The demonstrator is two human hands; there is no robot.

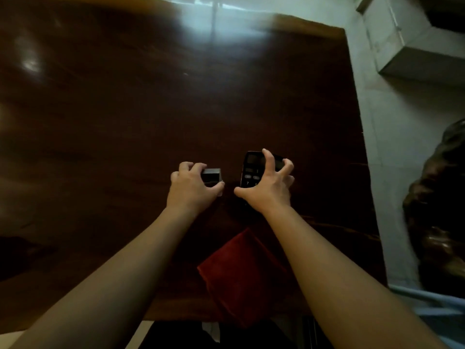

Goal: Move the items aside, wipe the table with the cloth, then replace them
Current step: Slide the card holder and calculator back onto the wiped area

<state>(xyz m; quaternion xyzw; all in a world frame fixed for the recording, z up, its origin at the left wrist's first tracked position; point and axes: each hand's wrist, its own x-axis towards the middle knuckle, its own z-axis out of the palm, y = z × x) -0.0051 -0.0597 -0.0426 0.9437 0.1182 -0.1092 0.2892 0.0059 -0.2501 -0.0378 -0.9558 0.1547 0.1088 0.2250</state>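
Observation:
On the dark wooden table [125, 127], my left hand [192, 188] is wrapped around a small grey box [212, 175], thumb on its near side and fingers on its far left side. My right hand [269, 183] arches over a black calculator [251, 168], fingers spread along its far and right edges and thumb at its near left corner. Part of the calculator's screen and keys shows to the left of my fingers. A folded red cloth [241, 275] lies between my forearms at the table's near edge and hangs slightly over it.
The table's right edge runs beside a pale floor [392, 159]. A grey cabinet [392, 39] stands at the upper right and a dark carved wooden object [440, 212] sits at the right. Bright window glare reflects on the far tabletop.

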